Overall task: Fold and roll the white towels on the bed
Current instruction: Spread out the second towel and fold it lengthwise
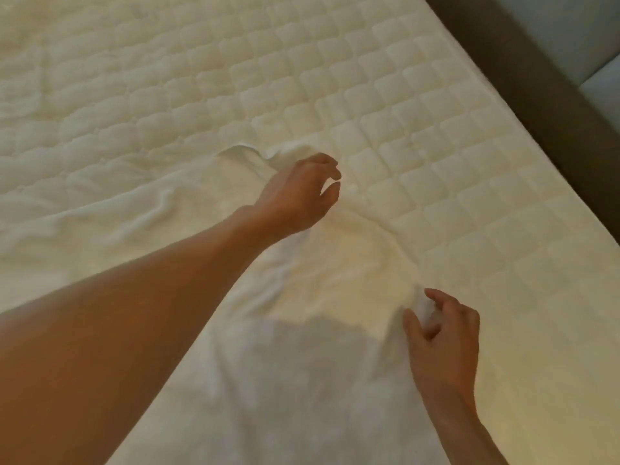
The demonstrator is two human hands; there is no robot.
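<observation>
Your white towel (352, 263) lies open and rumpled on the quilted mattress (436, 146), well apart from the dark bed frame (523, 105), with bare quilting between the two. It is not yet folded or rolled. Creases fan across it, a soft bulge sits near its middle, and the corner farthest from you is flipped up in a small curl. White on white, its outline is hard to trace on the side away from the bed frame.

Your right hand (446, 340) works the towel edge that faces the bed frame. Thumb and fingers are curled in and pinch a small ridge of cloth, which seems meant to anchor that side or pull it taut.

Your left hand (295, 196) reaches across to the far end of the towel, just beside the upturned corner and still well short of the bed frame. Its forefinger and thumb are bent towards each other with a gap and nothing between them. The other fingers are hidden, so I cannot tell whether they grip cloth. The long reach suggests you are going for that corner to square the towel before the first fold.
</observation>
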